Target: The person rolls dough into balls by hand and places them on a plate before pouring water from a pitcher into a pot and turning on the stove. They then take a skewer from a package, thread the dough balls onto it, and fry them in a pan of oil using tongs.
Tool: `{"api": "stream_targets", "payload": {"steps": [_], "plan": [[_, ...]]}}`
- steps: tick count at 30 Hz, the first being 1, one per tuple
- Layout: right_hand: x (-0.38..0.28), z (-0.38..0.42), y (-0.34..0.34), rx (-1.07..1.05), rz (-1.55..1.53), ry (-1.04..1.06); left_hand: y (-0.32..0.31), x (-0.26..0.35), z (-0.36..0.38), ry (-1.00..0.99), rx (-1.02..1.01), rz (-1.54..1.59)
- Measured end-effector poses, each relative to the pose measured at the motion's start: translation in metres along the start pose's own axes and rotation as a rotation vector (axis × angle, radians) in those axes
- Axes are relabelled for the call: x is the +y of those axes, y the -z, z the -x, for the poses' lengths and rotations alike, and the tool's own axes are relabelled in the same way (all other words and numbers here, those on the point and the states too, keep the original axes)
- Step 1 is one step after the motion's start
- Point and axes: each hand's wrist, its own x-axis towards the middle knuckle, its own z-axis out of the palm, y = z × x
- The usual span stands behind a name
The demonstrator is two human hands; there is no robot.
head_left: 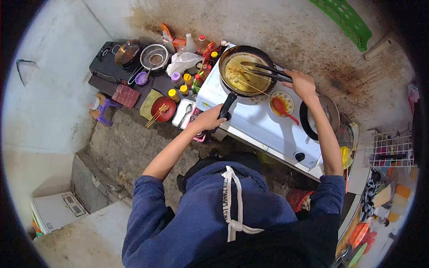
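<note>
My left hand (209, 119) is wrapped around the black handle (229, 104) of a frying pan (267, 57) on the white stove. Yellowish oil and pale food lie in the pan, and a thin wooden skewer (253, 87) sticks out over its right rim. In my right hand (301, 85) are dark tongs (268, 73), closed in my fingers, their tips down inside the pan. Just below the tongs sits a patterned bowl (273, 99) of orange sauce with a red spoon (280, 106) in it.
A covered pan (328, 111) stands at the stove's right. Left of the stove are a red plate (156, 103) with several skewers, a white tray (178, 114) with a spoon, yellow-capped jars (173, 94) and bottles. Farther left are a strainer (154, 56) and a black burner (105, 60).
</note>
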Motion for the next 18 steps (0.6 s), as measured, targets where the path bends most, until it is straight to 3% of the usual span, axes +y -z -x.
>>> {"api": "stream_targets", "payload": {"steps": [2,10,16,18], "plan": [[-0.009,0.0,0.004,-0.02,-0.002,-0.063,0.004,0.003,0.001,0.127,-0.083,-0.022],[-0.028,0.006,-0.023,-0.09,-0.138,-0.139,-0.008,-0.002,-0.002,0.071,0.015,-0.032],[-0.029,0.014,-0.019,-0.007,-0.117,-0.096,-0.009,0.001,0.0,0.03,0.056,0.155],[-0.031,0.019,-0.014,-0.002,-0.133,-0.135,-0.009,0.001,0.002,0.005,0.076,0.083]]}}
